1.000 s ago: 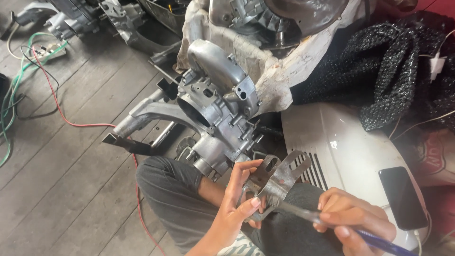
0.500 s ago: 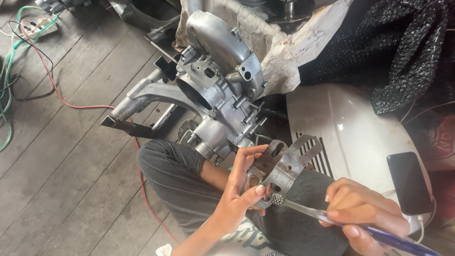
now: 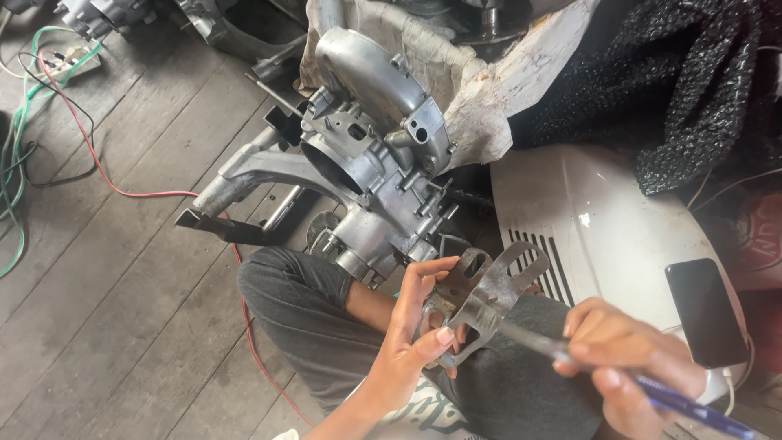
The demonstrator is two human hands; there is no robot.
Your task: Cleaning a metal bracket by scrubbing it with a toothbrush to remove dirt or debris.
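Metal bracket pinched in left hand grip; right hand grip clenched round blue-handled tool

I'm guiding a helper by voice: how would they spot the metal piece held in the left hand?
Start at the big grey engine casing on the wooden floor. Just below it, the left hand holds a thin, flat metal plate, unlike the bulky casing, with cut-out holes.

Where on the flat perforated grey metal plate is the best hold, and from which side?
Judging by its thin, flat shape, pinch the flat perforated grey metal plate by its lower left edge, as the left hand does, leaving the face free for the blue-handled tool in the right hand.
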